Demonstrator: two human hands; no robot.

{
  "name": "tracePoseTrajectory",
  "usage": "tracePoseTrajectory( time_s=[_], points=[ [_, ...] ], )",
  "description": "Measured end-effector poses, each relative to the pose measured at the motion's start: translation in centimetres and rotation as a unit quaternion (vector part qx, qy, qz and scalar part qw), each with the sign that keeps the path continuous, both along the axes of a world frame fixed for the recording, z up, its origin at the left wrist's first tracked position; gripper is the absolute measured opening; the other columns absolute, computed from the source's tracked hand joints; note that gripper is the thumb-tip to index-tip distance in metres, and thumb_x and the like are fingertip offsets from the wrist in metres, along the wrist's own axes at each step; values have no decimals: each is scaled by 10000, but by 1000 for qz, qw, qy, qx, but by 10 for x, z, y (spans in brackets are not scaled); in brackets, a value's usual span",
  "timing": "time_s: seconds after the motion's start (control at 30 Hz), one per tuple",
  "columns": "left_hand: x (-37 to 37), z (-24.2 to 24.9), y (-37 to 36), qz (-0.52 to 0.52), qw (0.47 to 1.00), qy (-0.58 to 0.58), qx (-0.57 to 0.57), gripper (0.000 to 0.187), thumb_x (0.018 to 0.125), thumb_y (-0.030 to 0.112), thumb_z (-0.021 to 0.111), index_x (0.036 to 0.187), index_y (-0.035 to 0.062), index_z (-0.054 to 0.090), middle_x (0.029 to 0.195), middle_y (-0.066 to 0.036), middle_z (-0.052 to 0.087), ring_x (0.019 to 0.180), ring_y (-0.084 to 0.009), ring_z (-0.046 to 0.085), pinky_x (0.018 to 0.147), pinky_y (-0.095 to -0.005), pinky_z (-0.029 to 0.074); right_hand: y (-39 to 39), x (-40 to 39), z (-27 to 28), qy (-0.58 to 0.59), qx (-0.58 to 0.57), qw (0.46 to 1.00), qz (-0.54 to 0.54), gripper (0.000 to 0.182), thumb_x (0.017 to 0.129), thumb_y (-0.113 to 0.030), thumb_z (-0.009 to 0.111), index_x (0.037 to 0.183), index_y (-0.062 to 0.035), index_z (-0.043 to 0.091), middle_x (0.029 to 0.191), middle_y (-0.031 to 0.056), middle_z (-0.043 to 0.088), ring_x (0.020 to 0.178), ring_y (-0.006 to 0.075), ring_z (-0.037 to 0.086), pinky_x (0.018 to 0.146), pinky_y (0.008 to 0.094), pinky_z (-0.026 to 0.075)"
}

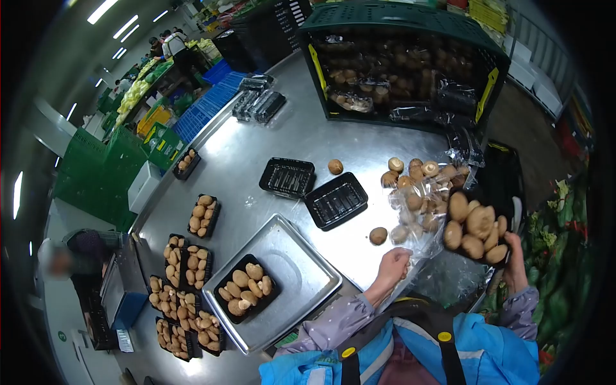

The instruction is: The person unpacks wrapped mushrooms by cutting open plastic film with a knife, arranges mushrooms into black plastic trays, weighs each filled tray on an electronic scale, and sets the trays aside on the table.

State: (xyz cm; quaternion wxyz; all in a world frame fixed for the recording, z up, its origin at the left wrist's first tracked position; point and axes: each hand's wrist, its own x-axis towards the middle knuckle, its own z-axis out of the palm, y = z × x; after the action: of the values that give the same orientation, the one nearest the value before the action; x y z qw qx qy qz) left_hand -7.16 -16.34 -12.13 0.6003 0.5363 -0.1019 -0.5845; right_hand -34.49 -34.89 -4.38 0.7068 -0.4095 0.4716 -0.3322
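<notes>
Filled mushroom tray (pixel 476 232) gripped by right hand (pixel 513 256), right of left hand (pixel 393 264) (closed on plastic bag (pixel 420 212) edge).

Mushrooms (pixel 476 228) tan/brown, trays (pixel 287 178) black w/ ribbed bottoms. Big crate (pixel 404 16) dark green w/ yellow clips, steel table (pixel 301 135) silver. Jacket (pixel 494 353) bright blue, sleeves (pixel 333 324) lilac w/ dots.

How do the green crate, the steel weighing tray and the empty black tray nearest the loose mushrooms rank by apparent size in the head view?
1. Green crate
2. Steel weighing tray, though it lies nearer the camera
3. Empty black tray
</notes>
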Motion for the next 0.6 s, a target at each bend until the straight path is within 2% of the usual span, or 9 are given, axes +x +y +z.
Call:
tracePoseTrajectory(
  time_s=[0.1, 0.17, 0.2, 0.27, 0.3, 0.4, 0.43, 0.5, 0.6],
  points=[
    [-20, -7, -4, -103, 993, -63, -6, 272, 858, 150, 549, 1049, -43, 542, 676, -45, 548, 519, -125, 508, 478, -252, 414, -9, -1, 26, -67, -8, 998, -18, 332, 857, -335, 538, 1091, -100, 538, 1049, 57, 573, 975, 186, 565, 870, 327, 452],
    [-35, -3, -6, -321, 885, -325, -88, 444, 829, 200, 604, 1176, -34, 457, 681, -64, 570, 566, -161, 558, 518, -297, 446, 1, 16, 46, -11, -65, 998, -23, 292, 859, -282, 551, 1066, -75, 539, 997, 39, 560, 952, 151, 545, 858, 311, 432],
    [-42, -11, -5, -334, 883, -298, -139, 676, 784, 259, 655, 1300, -33, 329, 711, -103, 600, 644, -225, 601, 603, -340, 477, 8, 29, 55, 8, -71, 997, -17, 307, 857, -277, 558, 1085, -72, 536, 1025, 38, 556, 962, 148, 542, 858, 307, 434],
    [-27, 40, -3, -306, 855, -407, -98, 697, 780, 236, 671, 1308, -52, 320, 801, -128, 633, 748, -210, 618, 689, -323, 487, 20, 55, 69, 50, -108, 991, 61, 310, 863, -266, 550, 1079, -44, 542, 1031, 49, 557, 982, 142, 535, 847, 311, 448],
    [-20, 33, 0, -260, 903, -339, -55, 652, 752, 262, 669, 1256, -45, 392, 1033, -243, 577, 949, -380, 571, 816, -409, 455, 20, 65, 69, 29, -71, 993, 90, 328, 865, -265, 544, 1091, -27, 539, 1037, 60, 561, 963, 139, 546, 823, 298, 465],
    [18, 75, 12, -37, 987, -137, -77, 477, 955, 362, 378, 1298, 31, 380, 1209, -139, 531, 1054, -214, 557, 805, -356, 502, 30, 92, 73, 72, -59, 990, 105, 371, 871, -237, 521, 1142, 14, 494, 1028, 77, 575, 904, 126, 566, 748, 268, 486],
    [28, 79, 18, -33, 991, 4, -130, 605, 952, 508, 252, 1351, 57, 299, 1314, -143, 442, 1118, -274, 529, 868, -410, 498, 35, 102, 78, 87, -71, 986, 126, 359, 877, -256, 507, 1106, 21, 520, 983, 57, 587, 841, 106, 567, 699, 243, 483],
    [32, 106, 32, -41, 946, 198, -253, 655, 931, 539, 282, 1383, 68, 231, 1366, -151, 373, 1172, -311, 484, 917, -429, 480, 29, 113, 66, 60, -93, 961, 253, 352, 886, -279, 487, 1065, 17, 548, 900, 29, 590, 769, 86, 558, 631, 219, 467],
    [24, 95, 44, 34, 983, 61, -167, 595, 936, 398, 436, 1385, 72, 219, 1349, -139, 376, 1192, -294, 461, 956, -413, 449, 22, 129, 54, 161, -195, 897, 363, 405, 872, -317, 515, 1111, 10, 531, 863, 56, 597, 717, 104, 559, 583, 215, 444]
  ],
)
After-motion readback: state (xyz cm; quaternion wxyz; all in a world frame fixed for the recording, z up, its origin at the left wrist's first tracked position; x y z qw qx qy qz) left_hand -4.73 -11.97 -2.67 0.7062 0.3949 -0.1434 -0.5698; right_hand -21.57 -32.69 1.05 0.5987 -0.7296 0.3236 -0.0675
